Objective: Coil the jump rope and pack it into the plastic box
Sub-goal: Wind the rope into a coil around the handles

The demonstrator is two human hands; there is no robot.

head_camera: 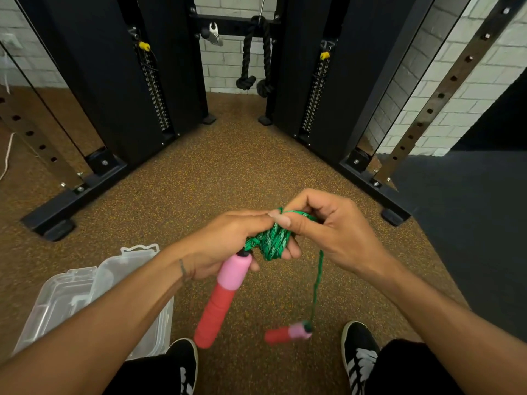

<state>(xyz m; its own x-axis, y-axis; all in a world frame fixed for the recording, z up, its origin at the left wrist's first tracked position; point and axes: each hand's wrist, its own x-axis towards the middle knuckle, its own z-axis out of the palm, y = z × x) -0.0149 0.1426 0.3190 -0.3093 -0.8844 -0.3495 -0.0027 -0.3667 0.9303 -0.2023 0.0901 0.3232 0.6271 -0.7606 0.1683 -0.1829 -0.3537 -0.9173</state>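
The green jump rope (273, 242) is wound in several turns around the fingers of my left hand (228, 240). That hand also holds one pink-and-red handle (221, 297), which points down toward me. My right hand (322, 223) pinches the rope at the top of the coil, between thumb and fingers. From there a loose strand (316, 286) hangs down to the second pink-and-red handle (288, 333), which dangles above the floor. The clear plastic box (85, 286) stands open on the floor at the lower left, partly hidden under my left forearm.
I stand on brown speckled rubber flooring, with my two black shoes (360, 352) at the bottom edge. A black cable machine (148, 81) frames the space ahead, and a black rope attachment (253, 52) hangs in its middle. Dark matting (470, 223) lies to the right.
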